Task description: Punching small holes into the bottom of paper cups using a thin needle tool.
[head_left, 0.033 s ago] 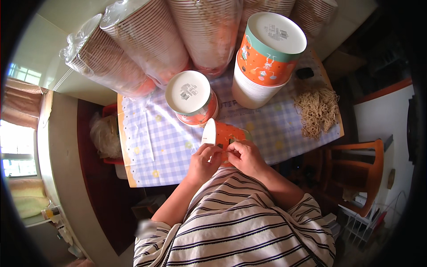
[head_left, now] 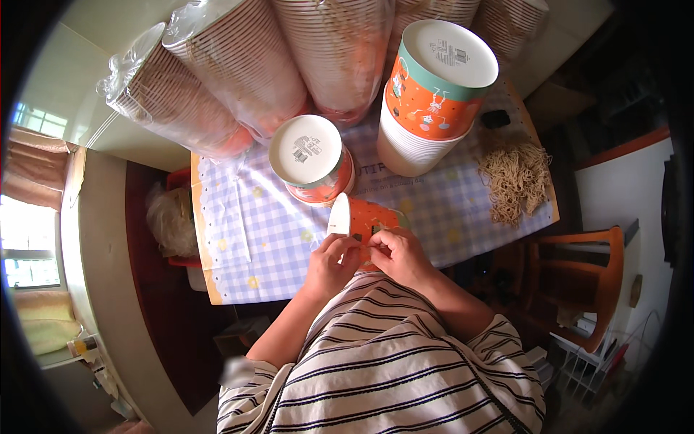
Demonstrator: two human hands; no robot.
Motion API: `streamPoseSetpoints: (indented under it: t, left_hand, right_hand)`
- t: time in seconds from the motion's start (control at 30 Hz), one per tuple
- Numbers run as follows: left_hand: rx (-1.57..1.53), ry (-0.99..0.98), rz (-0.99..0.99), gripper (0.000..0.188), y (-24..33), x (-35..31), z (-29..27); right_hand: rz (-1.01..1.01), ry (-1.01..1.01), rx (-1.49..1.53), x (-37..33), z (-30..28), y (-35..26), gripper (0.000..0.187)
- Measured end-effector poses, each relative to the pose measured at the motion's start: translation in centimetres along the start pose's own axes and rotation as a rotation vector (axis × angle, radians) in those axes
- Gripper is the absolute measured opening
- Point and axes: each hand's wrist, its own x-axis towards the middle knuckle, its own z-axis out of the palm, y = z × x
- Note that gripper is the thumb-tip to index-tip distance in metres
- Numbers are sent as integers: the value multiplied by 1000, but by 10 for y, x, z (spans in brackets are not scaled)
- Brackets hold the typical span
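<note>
An orange paper cup (head_left: 372,215) lies on its side by the table's near edge, its white base toward the left. My left hand (head_left: 334,259) is closed, thumb and fingertips pinched together in front of the cup. Close beside it, my right hand (head_left: 399,253) pinches too, the fingertips of both hands almost meeting. What they hold is too small to make out. Just beyond stands a short upside-down stack of orange cups (head_left: 307,152). Farther right is a taller upside-down stack (head_left: 434,94), its top cup orange and green. A tangled heap of beige string (head_left: 515,181) lies at the right.
Several long cup stacks in clear plastic (head_left: 238,65) lean along the back. A blue-checked cloth (head_left: 246,239) covers the table. A small black object (head_left: 496,118) sits at the back right. To the right stands a wooden chair (head_left: 578,282); a red crate (head_left: 181,181) is at the left.
</note>
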Motion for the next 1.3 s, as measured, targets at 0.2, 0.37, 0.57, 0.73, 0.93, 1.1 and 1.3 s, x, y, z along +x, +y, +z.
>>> streamPoseSetpoints:
  t: [0.2, 0.37, 0.57, 0.73, 0.93, 1.1, 1.3]
  left_hand:
    - [34, 52, 34, 20, 0, -2, 1]
    - [20, 66, 17, 21, 1, -3, 0]
    - [31, 46, -99, 33, 4, -8, -4]
    - [-21, 53, -63, 35, -1, -9, -5]
    - [-44, 13, -81, 29, -3, -9, -8]
    - [-72, -16, -148, 27, -2, -9, -11]
    - [-59, -33, -172, 24, 0, -10, -10]
  right_hand:
    - [-36, 17, -80, 0, 2, 5, 10]
    - [-21, 30, -98, -1, 2, 3, 10]
    - [3, 11, -60, -2, 5, 1, 9]
    - [31, -3, 32, -4, 6, 3, 9]
    - [29, -24, 18, -4, 5, 4, 9]
    - [-28, -29, -42, -3, 3, 1, 8]
    - [-80, -48, -78, -3, 2, 4, 8]
